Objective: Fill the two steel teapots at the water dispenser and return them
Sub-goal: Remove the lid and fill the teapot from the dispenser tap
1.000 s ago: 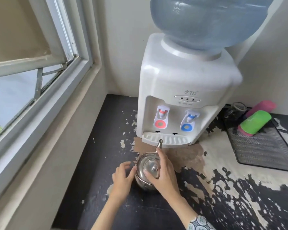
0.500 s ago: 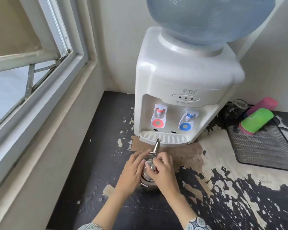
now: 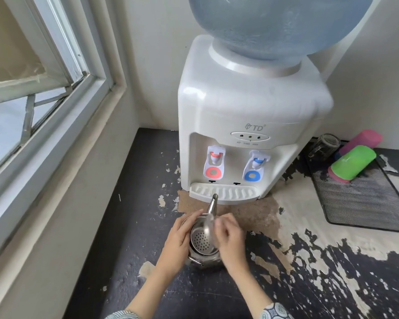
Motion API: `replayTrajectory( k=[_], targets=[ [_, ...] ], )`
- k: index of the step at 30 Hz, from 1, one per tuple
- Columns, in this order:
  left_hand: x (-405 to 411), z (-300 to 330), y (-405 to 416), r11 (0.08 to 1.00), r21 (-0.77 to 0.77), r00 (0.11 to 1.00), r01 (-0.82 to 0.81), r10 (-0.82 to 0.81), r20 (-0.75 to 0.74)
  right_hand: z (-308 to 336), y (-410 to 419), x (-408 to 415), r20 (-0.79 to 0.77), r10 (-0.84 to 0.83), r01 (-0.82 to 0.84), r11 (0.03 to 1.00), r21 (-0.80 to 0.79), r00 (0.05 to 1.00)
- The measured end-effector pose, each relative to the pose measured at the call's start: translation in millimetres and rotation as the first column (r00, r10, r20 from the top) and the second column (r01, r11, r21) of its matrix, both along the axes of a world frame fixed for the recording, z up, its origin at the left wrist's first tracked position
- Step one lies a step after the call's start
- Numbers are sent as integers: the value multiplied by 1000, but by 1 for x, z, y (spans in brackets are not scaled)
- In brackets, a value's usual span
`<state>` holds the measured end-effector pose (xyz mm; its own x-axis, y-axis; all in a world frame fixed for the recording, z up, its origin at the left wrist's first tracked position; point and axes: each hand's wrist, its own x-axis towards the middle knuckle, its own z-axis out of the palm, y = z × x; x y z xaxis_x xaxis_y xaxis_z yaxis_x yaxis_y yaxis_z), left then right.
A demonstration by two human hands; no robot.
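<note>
Lid now off, both hands [image 3: 203,240] flank teapot [image 3: 205,261] before dispenser [image 3: 240,111].

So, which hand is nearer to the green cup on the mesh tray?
Right. The right hand is on the teapot's side toward the green cup; the left hand is on the far side.

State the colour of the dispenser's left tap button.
Red button, with a grey centre; head view.

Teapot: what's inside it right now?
The teapot is open on top, and a perforated steel strainer basket sits in its mouth. The left hand and right hand flank it. Below the strainer is hidden, so any water can't be seen.
</note>
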<state>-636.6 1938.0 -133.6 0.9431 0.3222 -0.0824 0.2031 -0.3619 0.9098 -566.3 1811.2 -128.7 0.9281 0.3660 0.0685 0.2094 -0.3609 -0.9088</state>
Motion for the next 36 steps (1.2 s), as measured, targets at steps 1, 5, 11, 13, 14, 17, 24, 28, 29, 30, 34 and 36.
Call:
replayTrajectory(
  k=[1,5,11,13,14,17,24,28,29,30,34,36],
  targets=[
    [0,0,0,1000,11,1000,2,-1,-6,0,-3,4,-98,-75,85,992,98,992],
    [-1,1,-1,999,34,1000,3,-2,-18,-5,-18,10,-296,-135,202,957,208,946],
    [-2,2,-3,999,31,999,-39,40,-27,-12,-43,20,-397,-265,378,894,240,879],
    [-2,2,-5,998,35,998,-57,58,-12,-12,-57,22,-89,-293,297,954,34,952],
    [-1,3,-6,997,35,998,-65,65,-8,-17,-65,22,34,-283,285,954,-94,958],
    [-1,4,-7,997,27,997,-77,78,-11,-32,-84,19,212,-170,239,900,-365,962],
    [-2,3,-8,995,-12,995,-103,103,-7,-30,-66,-5,108,-118,154,890,-429,987],
    [-1,3,-10,992,-23,992,-123,124,16,-20,-35,-36,-339,136,-175,981,-87,931],
    [-1,4,-10,991,-26,992,-128,128,21,-20,-31,-42,-362,166,-196,979,-48,917],
    [-1,4,-11,990,-35,991,-134,135,24,-21,-29,-44,-363,175,-200,979,-32,915],
    [-2,3,-21,971,-76,972,-226,230,47,-15,-21,-29,-373,117,-136,990,-25,920],
    [-3,3,-31,945,-97,947,-313,318,50,-12,-16,-19,-367,117,-140,990,-36,923]
  ],
)
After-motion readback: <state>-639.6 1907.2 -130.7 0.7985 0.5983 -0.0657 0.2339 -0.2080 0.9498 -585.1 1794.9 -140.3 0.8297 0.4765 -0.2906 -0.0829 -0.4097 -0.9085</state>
